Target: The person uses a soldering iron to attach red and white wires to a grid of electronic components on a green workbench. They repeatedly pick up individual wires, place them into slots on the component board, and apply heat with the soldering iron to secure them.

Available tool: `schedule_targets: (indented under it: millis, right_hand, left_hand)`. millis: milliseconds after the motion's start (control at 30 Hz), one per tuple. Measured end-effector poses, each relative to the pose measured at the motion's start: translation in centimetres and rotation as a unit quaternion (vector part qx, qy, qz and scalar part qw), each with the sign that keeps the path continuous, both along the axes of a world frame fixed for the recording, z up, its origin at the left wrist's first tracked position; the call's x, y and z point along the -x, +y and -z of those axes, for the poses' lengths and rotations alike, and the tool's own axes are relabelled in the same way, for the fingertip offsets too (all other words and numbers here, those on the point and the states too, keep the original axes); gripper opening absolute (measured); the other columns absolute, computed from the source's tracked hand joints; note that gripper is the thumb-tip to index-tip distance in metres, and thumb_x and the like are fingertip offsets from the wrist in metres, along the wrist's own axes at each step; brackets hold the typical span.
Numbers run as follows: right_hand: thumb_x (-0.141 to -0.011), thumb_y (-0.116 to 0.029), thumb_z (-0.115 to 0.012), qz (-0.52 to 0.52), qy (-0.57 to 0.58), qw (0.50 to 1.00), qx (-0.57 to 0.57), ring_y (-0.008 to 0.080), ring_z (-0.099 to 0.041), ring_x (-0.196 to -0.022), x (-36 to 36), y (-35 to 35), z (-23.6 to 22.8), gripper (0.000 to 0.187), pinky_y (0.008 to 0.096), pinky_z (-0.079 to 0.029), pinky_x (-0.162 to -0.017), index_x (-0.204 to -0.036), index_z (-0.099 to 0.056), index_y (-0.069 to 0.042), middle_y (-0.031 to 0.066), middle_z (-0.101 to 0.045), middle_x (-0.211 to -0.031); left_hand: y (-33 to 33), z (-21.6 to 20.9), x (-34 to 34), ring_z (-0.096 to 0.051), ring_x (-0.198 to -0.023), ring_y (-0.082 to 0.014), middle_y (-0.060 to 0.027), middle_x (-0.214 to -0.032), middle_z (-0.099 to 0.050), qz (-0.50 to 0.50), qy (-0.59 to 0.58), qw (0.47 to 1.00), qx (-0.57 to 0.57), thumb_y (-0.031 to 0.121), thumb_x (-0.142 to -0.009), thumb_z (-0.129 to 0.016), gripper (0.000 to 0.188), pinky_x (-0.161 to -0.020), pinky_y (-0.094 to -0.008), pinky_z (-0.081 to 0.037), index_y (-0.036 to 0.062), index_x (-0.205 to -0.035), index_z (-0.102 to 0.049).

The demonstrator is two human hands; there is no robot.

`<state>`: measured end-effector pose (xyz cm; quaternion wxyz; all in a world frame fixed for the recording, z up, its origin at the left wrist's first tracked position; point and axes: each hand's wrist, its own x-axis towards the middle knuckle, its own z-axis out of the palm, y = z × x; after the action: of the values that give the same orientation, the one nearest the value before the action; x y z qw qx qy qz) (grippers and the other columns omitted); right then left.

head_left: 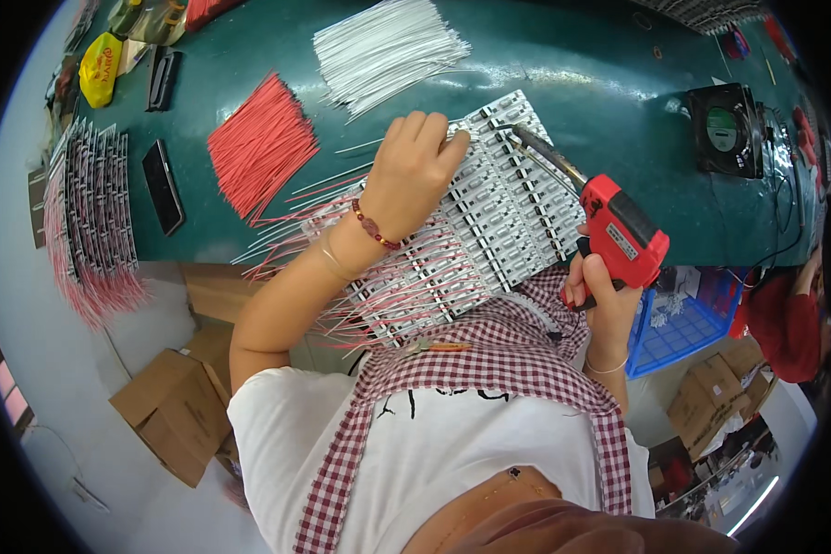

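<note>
Solder gun (624,233) aslant in curled right grip (606,294), tip (519,136) up-left; left grip (417,168) unclear

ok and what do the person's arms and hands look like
The fingers are ungloved. The left hand has, at the wrist, a dark red beaded bracelet and, farther up, a thin gold-toned bangle; the right hand has a thin pale bangle. The left sleeve is short and white.
</note>
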<state>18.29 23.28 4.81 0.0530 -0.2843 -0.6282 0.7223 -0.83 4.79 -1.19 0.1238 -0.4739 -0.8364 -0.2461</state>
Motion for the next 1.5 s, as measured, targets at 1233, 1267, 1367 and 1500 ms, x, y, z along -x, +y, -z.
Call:
schedule_targets:
  millis: [1233,1267,1367,1500]
  right_hand:
    - [-0.081,-0.008,-0.075,-0.007,-0.069,0.984,-0.167,0.0105,-0.058,-0.075,-0.4,0.1,1.2,0.027,0.0265,-0.047,-0.066,-0.104,-0.063,-0.001,0.0027,-0.063,-0.087]
    - [-0.083,-0.007,-0.072,-0.01,-0.061,0.983,-0.172,0.0103,-0.056,-0.069,-0.4,0.1,1.2,0.026,0.0258,-0.045,-0.062,-0.105,-0.062,0.001,0.0035,-0.062,-0.082]
    - [-0.09,-0.006,-0.06,-0.023,-0.034,0.985,-0.17,0.0093,-0.046,-0.048,-0.2,0.1,1.0,0.026,0.0233,-0.037,-0.046,-0.112,-0.054,0.007,0.0061,-0.056,-0.063]
    - [-0.09,-0.008,-0.06,0.005,-0.041,0.994,-0.104,0.0097,-0.045,-0.047,0.2,0.0,0.3,0.028,0.0237,-0.037,-0.046,-0.112,-0.053,0.007,0.0062,-0.054,-0.062]
  left_hand:
    - [0.0,-0.1,0.2,-0.052,-0.073,-0.0237,-0.0075,-0.08,-0.051,-0.035,-0.045,0.996,-0.068,-0.002,-0.072,-0.066,0.023,-0.065,-0.0346,-0.042,0.0017,-0.094,-0.067]
    - [-0.1,-0.2,0.3,-0.053,-0.074,-0.0241,-0.0077,-0.08,-0.052,-0.049,-0.052,0.995,-0.076,-0.002,-0.072,-0.067,0.022,-0.066,-0.0349,-0.043,0.0024,-0.093,-0.067]
    - [-0.4,-0.4,0.7,-0.055,-0.074,-0.0252,-0.0078,-0.079,-0.055,-0.079,-0.082,0.99,-0.087,0.0,-0.074,-0.068,0.016,-0.066,-0.0361,-0.044,0.0045,-0.09,-0.068]
    - [-0.7,-0.7,1.3,-0.056,-0.074,-0.0267,-0.0075,-0.077,-0.056,-0.097,-0.088,0.989,-0.068,0.003,-0.077,-0.069,0.009,-0.066,-0.0378,-0.045,0.0055,-0.085,-0.068]
